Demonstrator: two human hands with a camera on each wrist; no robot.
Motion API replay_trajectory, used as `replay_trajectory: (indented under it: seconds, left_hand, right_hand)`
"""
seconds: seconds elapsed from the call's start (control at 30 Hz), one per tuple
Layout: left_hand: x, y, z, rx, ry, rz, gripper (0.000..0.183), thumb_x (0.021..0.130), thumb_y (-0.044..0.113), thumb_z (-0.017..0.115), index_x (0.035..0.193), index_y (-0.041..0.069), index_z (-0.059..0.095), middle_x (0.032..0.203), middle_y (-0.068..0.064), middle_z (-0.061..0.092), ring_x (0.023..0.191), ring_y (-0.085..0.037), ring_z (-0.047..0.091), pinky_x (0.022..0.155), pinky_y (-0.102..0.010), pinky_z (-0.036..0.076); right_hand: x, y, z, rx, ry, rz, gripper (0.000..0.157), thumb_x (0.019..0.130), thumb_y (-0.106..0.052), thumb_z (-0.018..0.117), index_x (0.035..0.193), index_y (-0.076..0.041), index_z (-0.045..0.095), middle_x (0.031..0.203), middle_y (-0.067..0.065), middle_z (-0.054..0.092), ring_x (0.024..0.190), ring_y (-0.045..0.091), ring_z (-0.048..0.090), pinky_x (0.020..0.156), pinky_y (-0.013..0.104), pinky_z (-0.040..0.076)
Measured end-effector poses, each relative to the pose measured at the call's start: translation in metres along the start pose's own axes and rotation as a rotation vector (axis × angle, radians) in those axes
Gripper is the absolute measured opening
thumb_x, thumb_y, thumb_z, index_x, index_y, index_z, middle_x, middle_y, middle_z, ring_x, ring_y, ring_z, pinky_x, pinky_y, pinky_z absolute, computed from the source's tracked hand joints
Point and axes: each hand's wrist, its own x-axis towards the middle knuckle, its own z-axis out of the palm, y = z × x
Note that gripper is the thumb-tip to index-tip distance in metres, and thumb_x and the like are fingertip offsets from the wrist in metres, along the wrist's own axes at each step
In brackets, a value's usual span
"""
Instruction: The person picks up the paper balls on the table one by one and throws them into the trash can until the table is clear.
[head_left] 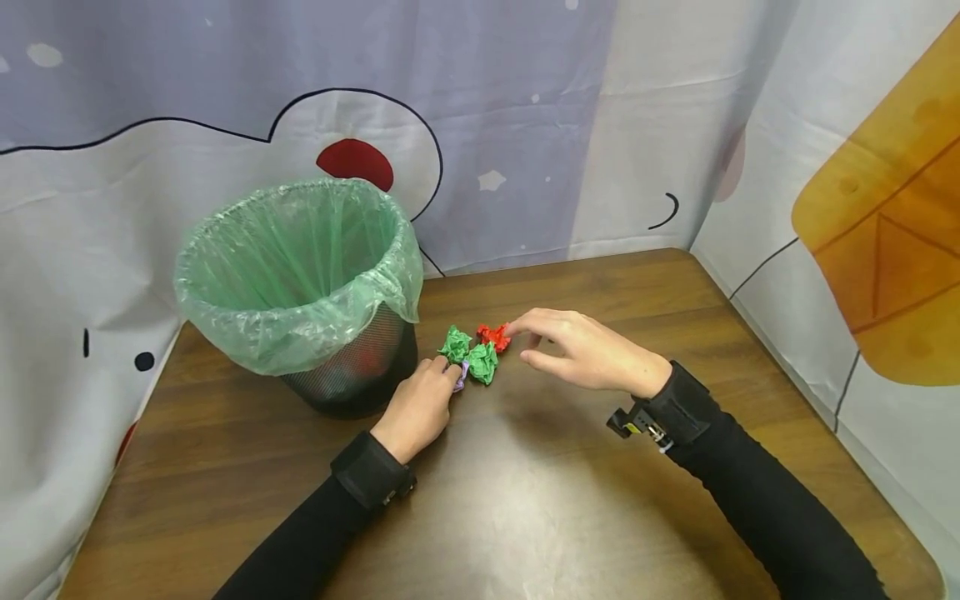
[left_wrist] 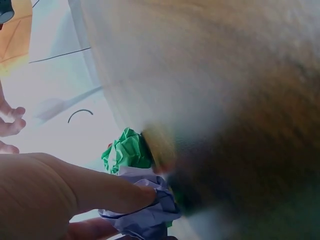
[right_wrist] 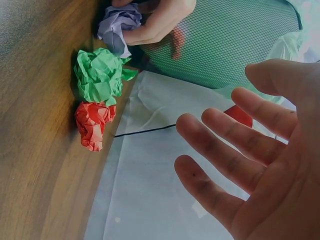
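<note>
My left hand point(head_left: 420, 404) grips a crumpled purple paper ball point(left_wrist: 159, 207) beside the bin, thumb and fingers around it. Most of that ball is hidden by the hand in the head view. Two crumpled green paper balls point(head_left: 483, 363) lie right by it on the table, and a crumpled red paper ball point(head_left: 493, 337) sits just behind them. In the right wrist view, the red ball point(right_wrist: 94, 125) touches a green one point(right_wrist: 100, 76). My right hand point(head_left: 581, 350) hovers to the right of the red ball, palm facing the balls, with loosely spread fingers and nothing held.
A black mesh bin point(head_left: 360, 367) with a green plastic liner point(head_left: 405, 275) over its rim stands at the back left of the wooden table point(head_left: 540, 500). Something reddish shows through its mesh. A printed curtain point(head_left: 510, 167) hangs behind and along the sides.
</note>
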Motion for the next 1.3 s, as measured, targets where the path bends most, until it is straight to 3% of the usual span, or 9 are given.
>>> replay_trajectory:
  seconds: [0.43, 0.7, 0.9, 1.3]
  left_hand:
    - [-0.005, 0.002, -0.015, -0.019, 0.080, 0.030, 0.033, 0.088, 0.002, 0.064, 0.121, 0.004, 0.067, 0.109, -0.011, 0.064, 0.096, -0.026, 0.062, 0.070, -0.040, 0.058]
    - [-0.009, 0.003, -0.026, -0.028, 0.175, 0.063, 0.053, 0.088, 0.003, 0.063, 0.140, 0.010, 0.053, 0.111, -0.009, 0.064, 0.101, -0.026, 0.063, 0.066, -0.038, 0.057]
    - [-0.010, 0.006, -0.034, -0.036, 0.196, 0.089, 0.070, 0.085, 0.001, 0.066, 0.149, 0.020, 0.044, 0.108, -0.009, 0.062, 0.096, -0.025, 0.061, 0.065, -0.036, 0.056]
    - [-0.015, 0.008, -0.051, -0.016, 0.259, 0.111, 0.050, 0.087, 0.004, 0.065, 0.136, 0.009, 0.056, 0.112, -0.008, 0.062, 0.099, -0.025, 0.061, 0.062, -0.037, 0.056]
  right_hand:
    - [-0.001, 0.003, 0.002, -0.001, 0.011, 0.018, 0.038, 0.098, -0.026, 0.065, 0.136, -0.019, 0.060, 0.130, -0.006, 0.063, 0.101, 0.004, 0.063, 0.092, 0.035, 0.052]
    - [-0.001, 0.003, 0.003, 0.002, 0.023, 0.018, 0.041, 0.097, -0.021, 0.066, 0.137, -0.016, 0.059, 0.131, -0.005, 0.063, 0.100, 0.004, 0.064, 0.093, 0.036, 0.052]
    - [-0.002, 0.002, 0.003, 0.024, 0.011, 0.035, 0.042, 0.098, -0.022, 0.066, 0.139, -0.017, 0.057, 0.133, -0.004, 0.062, 0.101, 0.005, 0.064, 0.093, 0.039, 0.053]
    - [-0.005, 0.005, 0.004, 0.033, 0.028, 0.002, 0.042, 0.098, -0.023, 0.065, 0.139, -0.017, 0.058, 0.133, 0.001, 0.063, 0.100, 0.008, 0.065, 0.091, 0.042, 0.053]
